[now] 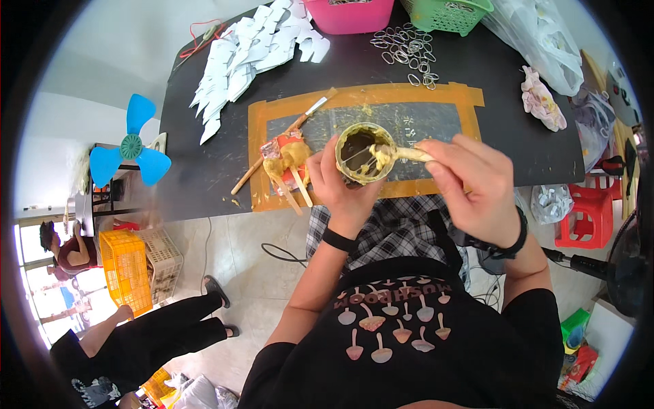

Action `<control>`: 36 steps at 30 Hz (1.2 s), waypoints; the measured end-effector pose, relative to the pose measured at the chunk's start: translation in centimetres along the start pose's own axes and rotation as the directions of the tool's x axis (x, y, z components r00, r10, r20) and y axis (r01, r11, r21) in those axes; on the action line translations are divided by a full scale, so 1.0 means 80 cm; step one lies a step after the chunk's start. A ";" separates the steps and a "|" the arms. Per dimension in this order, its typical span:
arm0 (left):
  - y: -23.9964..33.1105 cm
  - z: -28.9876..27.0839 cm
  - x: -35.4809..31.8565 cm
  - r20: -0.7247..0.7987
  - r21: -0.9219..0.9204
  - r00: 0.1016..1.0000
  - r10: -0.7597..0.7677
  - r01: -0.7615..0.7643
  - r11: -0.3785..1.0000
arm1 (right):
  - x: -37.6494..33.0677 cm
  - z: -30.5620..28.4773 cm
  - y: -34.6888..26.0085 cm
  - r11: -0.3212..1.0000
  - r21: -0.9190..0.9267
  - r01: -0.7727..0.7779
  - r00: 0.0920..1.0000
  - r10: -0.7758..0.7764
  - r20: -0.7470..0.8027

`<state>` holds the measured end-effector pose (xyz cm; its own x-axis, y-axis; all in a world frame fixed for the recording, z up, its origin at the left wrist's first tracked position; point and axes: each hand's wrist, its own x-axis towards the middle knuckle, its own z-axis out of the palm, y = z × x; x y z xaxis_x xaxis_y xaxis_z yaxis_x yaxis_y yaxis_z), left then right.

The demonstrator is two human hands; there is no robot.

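Black table (pixel 197 163), tiled floor (pixel 238 293), can (pixel 355 144) in left hand (pixel 346 203)

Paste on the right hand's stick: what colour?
Pale yellow paste; shows best in the head view, the only one.

I'm looking down on a smooth black surface (pixel 194 163), with a grey rectangular sheet framed in orange tape (pixel 469 99) stuck to it. Beyond that sheet, I see a heap of flat white cut pieces (pixel 248 51) to the left, a pink plastic basket (pixel 351 18), loose silver oval metal rings (pixel 413 50) and a green plastic basket (pixel 453 18); to its right, a translucent white plastic bag (pixel 541 48) and a crumpled pale-pink cloth (pixel 541 103).
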<state>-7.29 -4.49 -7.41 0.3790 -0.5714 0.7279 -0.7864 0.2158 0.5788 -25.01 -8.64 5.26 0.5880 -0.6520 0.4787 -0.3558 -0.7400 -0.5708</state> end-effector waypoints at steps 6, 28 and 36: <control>-0.001 0.000 -0.003 0.038 -0.035 0.999 0.022 -0.021 0.999 | 0.016 -0.010 0.009 0.989 0.076 0.126 0.980 -0.135 0.143; 0.005 0.005 -0.005 -0.022 0.029 0.999 -0.041 0.042 0.999 | -0.003 0.010 -0.045 0.778 -0.438 0.451 0.889 -0.346 0.301; -0.001 0.000 -0.009 0.016 -0.027 0.999 0.040 -0.040 0.999 | 0.018 -0.003 -0.008 0.933 -0.180 0.310 0.892 -0.220 0.394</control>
<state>-7.49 -4.12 -8.02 0.3392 -0.5751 0.7444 -0.7872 0.2598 0.5593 -24.12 -9.15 6.49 0.8892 -0.3537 0.2901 -0.2808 -0.9227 -0.2640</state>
